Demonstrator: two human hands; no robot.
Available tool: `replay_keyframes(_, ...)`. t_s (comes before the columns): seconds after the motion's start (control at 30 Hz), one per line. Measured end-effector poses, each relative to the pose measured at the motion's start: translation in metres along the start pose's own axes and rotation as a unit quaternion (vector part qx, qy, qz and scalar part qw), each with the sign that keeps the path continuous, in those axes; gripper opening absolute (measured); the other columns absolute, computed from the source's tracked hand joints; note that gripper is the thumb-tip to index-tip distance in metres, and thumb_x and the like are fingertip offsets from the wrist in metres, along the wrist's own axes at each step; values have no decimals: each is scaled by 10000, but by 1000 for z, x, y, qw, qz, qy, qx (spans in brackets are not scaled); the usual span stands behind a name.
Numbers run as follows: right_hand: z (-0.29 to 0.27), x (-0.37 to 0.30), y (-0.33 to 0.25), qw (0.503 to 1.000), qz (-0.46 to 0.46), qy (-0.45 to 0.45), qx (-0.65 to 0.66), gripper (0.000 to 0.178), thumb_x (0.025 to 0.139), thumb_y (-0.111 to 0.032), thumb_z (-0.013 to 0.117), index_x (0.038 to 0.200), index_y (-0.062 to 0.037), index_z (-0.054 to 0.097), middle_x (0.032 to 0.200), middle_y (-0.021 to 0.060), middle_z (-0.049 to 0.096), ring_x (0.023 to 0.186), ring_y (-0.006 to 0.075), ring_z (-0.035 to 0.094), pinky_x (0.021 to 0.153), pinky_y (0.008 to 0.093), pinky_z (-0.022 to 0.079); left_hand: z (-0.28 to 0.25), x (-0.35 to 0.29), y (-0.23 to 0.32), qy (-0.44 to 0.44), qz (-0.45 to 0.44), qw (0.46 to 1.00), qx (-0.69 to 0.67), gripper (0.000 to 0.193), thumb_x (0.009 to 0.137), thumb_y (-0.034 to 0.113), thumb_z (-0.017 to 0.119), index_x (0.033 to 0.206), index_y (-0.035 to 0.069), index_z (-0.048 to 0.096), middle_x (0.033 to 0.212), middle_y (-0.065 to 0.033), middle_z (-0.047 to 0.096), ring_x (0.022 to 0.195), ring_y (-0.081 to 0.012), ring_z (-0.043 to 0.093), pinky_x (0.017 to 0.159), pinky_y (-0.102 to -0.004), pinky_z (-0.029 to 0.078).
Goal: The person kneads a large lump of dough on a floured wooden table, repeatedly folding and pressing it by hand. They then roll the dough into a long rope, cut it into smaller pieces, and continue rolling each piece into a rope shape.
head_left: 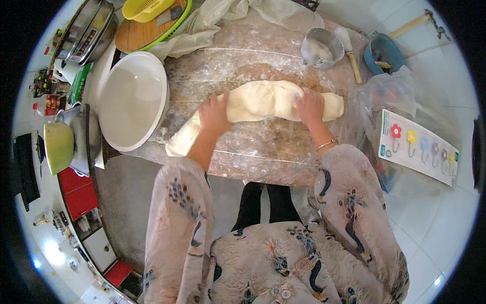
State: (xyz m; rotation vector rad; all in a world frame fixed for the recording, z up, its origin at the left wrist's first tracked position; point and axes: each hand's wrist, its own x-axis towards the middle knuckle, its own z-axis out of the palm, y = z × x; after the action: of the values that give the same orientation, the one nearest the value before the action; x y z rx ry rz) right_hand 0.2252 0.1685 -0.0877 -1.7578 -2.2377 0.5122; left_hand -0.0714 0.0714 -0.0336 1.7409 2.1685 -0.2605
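A long, thick roll of pale dough point(263, 100) lies across the floured wooden board point(243, 157), bending down toward its left end. My left hand point(214, 114) grips the roll left of its middle, fingers over the top. Nearer the other end, my right hand point(310, 105) is closed round the dough, and a rounded stub sticks out beyond it. The undersides of both grips are hidden. Flour and dried dough marks cover the board around the roll.
A large white basin point(134, 101) stands at the board's left. Behind the dough are a metal pot point(322, 48), a brush point(350, 57) and crumpled plastic sheeting point(202, 38). At the right sit a blue container point(382, 53) and a card of flower-shaped hooks point(420, 147).
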Motion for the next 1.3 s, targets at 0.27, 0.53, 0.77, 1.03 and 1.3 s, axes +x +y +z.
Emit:
replay_keyframes(0.27, -7, -45, 3, 985, -145, 92, -29, 793, 707, -376, 763, 1361, -55, 447, 1242, 177, 568, 1171, 357, 503, 1018, 492, 350, -9, 55, -45, 190, -192, 937, -221, 710, 706, 246, 735, 1358, 115, 487, 1083, -198, 674, 1056, -357, 632, 890, -435, 505)
replay_keyframes(0.53, -10, -39, -18, 977, -56, -111, -171, 657, 756, -298, 691, 1354, -115, 488, 1072, 120, 610, 1045, 307, 552, 992, 483, 354, 11, -8, -79, 212, -227, 927, -210, 420, 746, 282, 686, 1133, 126, 641, 1067, -155, 687, 1012, -346, 645, 847, -446, 508)
replay_keyframes(0.77, -5, -119, -22, 982, -177, -62, 17, 562, 810, -299, 645, 1310, -71, 527, 1177, 168, 550, 1155, 364, 495, 1048, 491, 327, 34, -53, -105, 121, -169, 976, -66, 654, 724, 260, 723, 1338, 166, 518, 1376, -157, 496, 1322, -358, 413, 1078, -516, 308)
replay_keyframes(1.03, 32, -102, -80, 987, -139, 32, 75, 642, 822, -360, 601, 1355, -25, 472, 1476, 200, 358, 1323, 366, 378, 1126, 537, 233, 74, -40, 38, 225, 204, 946, -111, 711, 760, 336, 685, 1391, 96, 459, 1476, -159, 388, 1384, -363, 316, 1139, -526, 208)
replay_keyframes(1.3, 45, -4, -78, 992, -128, 15, -4, 559, 864, -327, 531, 1346, -47, 490, 1417, 165, 455, 1308, 343, 400, 1096, 557, 249, 44, 63, 30, 190, 231, 949, -103, 473, 765, 436, 635, 1134, 139, 639, 1157, -78, 614, 1085, -277, 556, 971, -476, 359)
